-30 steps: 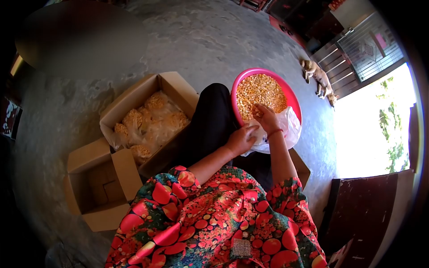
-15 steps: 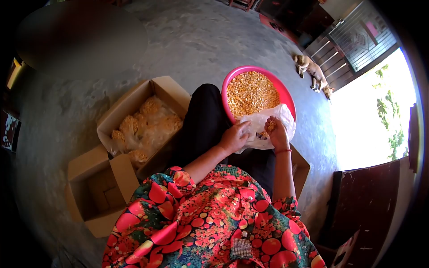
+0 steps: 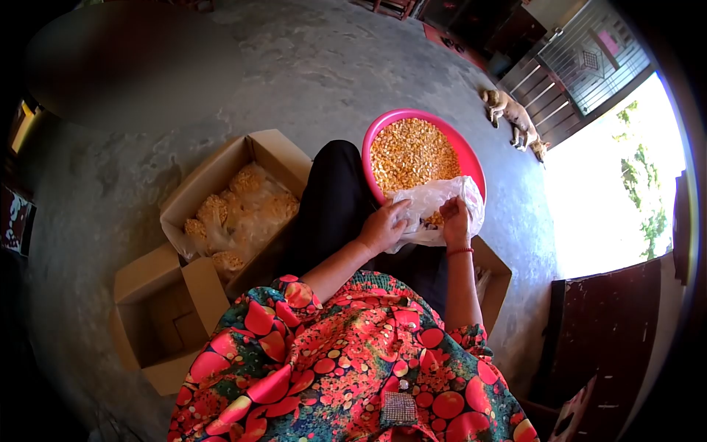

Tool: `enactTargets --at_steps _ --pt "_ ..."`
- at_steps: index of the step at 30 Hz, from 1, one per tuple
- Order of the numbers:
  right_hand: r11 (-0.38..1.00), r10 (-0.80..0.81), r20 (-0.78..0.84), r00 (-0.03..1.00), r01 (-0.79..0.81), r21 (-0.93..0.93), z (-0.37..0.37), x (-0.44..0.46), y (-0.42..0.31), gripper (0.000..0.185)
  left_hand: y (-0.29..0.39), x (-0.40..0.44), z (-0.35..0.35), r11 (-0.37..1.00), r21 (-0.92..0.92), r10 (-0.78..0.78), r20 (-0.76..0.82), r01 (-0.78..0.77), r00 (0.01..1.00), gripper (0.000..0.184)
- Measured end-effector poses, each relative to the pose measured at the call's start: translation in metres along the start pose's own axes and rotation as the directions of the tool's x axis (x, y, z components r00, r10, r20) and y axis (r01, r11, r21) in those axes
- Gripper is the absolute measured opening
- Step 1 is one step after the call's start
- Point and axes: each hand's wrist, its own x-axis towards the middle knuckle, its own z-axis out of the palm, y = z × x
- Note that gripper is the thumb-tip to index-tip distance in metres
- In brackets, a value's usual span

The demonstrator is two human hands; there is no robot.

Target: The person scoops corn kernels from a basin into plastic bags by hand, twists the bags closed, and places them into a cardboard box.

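Observation:
A thin white plastic bag [image 3: 421, 197] is spread at the near rim of a pink basin [image 3: 473, 158] heaped with yellow corn kernels [image 3: 412, 153]. My left hand [image 3: 384, 227] pinches the bag's left edge between thumb and fingers. At the bag's right side, my right hand [image 3: 456, 223] is inside the opening with its fingers curled around corn kernels, mostly hidden by the hand. More loose kernels [image 3: 434, 219] show in the bag beside those fingers.
To the left, a cardboard box [image 3: 195, 179] contains several clear bags of corn [image 3: 245, 180]. A smaller open box [image 3: 151, 313] stands nearer. Another box [image 3: 497, 283] is partly visible by my right forearm. A dog [image 3: 515, 118] lies near the bright doorway.
My right hand has turned over and dipped lower into the bag; the kernels earlier visible in its palm are now largely out of sight. My left hand stays on the bag.

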Motion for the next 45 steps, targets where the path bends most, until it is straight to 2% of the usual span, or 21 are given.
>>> enactTargets --at_steps 6,8,12,14,15,16,19,20,22,28,30,32,34,35,36,38,40,42,43,45 --pt "0.999 -0.005 0.046 0.999 0.003 0.043 -0.005 0.006 0.002 0.019 0.000 0.000 0.000 1.000 -0.006 0.000 0.005 0.000 1.000 0.040" --pt "0.994 0.039 0.103 0.994 -0.050 0.098 -0.004 0.006 0.001 0.018 0.002 0.000 -0.001 1.000 -0.007 0.006 0.000 -0.006 1.000 0.039" --pt "0.999 0.028 0.035 0.999 -0.029 0.018 0.017 0.003 -0.002 0.017 0.005 0.001 -0.002 1.000 -0.018 -0.013 0.002 0.013 1.000 0.038" --pt "0.999 -0.014 0.042 0.999 0.013 0.030 0.029 0.004 -0.003 0.017 0.010 0.001 -0.004 0.994 -0.067 -0.081 0.040 0.084 0.996 0.038" --pt "1.000 -0.004 0.124 0.992 0.006 -0.012 0.026 0.009 -0.002 0.017 0.011 0.001 -0.005 0.994 -0.067 -0.082 0.041 0.085 0.996 0.038" --pt "1.000 -0.004 0.124 0.992 0.005 -0.012 0.033 0.008 -0.005 0.017 0.013 0.001 -0.006 0.994 -0.054 -0.089 0.042 0.091 0.995 0.038" --pt "0.960 0.044 0.191 0.981 0.012 -0.281 0.059 0.004 -0.012 0.024 0.012 0.002 -0.006 0.993 -0.045 -0.106 0.053 0.109 0.993 0.037" --pt "0.959 0.046 0.193 0.980 0.010 -0.282 0.066 0.003 -0.013 0.024 0.011 0.002 -0.006 0.992 -0.048 -0.116 0.063 0.120 0.991 0.037" --pt "0.895 0.074 0.281 0.957 0.060 -0.441 0.080 -0.001 -0.014 0.026 0.011 0.002 -0.007 0.990 -0.060 -0.127 0.068 0.131 0.990 0.037" --pt "0.770 0.121 0.376 0.919 0.152 -0.619 0.104 0.014 0.005 0.024 0.009 -0.001 -0.005 0.994 -0.044 -0.103 0.054 0.105 0.993 0.037" --pt "0.623 0.148 0.407 0.901 0.235 -0.746 0.105 0.023 0.016 0.024 0.006 -0.002 -0.004 0.997 -0.012 -0.074 0.038 0.074 0.997 0.037" --pt "0.586 0.140 0.441 0.887 0.285 -0.759 0.097 0.036 0.034 0.025 0.010 -0.001 -0.006 0.998 -0.025 -0.061 0.031 0.061 0.998 0.038" --pt "0.268 0.104 0.524 0.845 0.484 -0.833 0.093 0.041 0.046 0.029 0.014 0.001 -0.010 0.993 -0.064 -0.092 0.064 0.096 0.994 0.037" --pt "0.246 0.175 0.478 0.861 0.432 -0.868 0.090 0.038 0.048 0.034 0.015 0.002 -0.011 0.987 -0.100 -0.119 0.100 0.129 0.988 0.036" --pt "0.246 0.177 0.480 0.859 0.433 -0.867 0.088 0.039 0.050 0.034 0.016 0.002 -0.011 0.986 -0.100 -0.121 0.097 0.130 0.988 0.036" --pt "0.149 0.213 0.511 0.833 0.489 -0.859 0.085 0.042 0.054 0.036 0.016 0.001 -0.011 0.993 -0.021 -0.111 0.103 0.114 0.988 0.034" --pt "0.145 0.217 0.537 0.815 0.517 -0.844 0.083 0.042 0.053 0.038 0.014 0.001 -0.009 0.995 -0.030 -0.088 0.091 0.091 0.992 0.033" --pt "0.198 0.309 0.624 0.718 0.594 -0.780 0.084 0.040 0.048 0.038 0.012 0.001 -0.007 0.997 -0.041 -0.062 0.079 0.065 0.995 0.031" --pt "0.198 0.308 0.625 0.717 0.594 -0.779 0.086 0.038 0.045 0.038 0.012 0.000 -0.008 0.998 -0.029 -0.055 0.084 0.057 0.995 0.031" --pt "0.156 0.422 0.556 0.716 0.547 -0.822 0.093 0.034 0.039 0.036 0.013 0.000 -0.009 0.999 -0.014 -0.046 0.089 0.047 0.995 0.030"
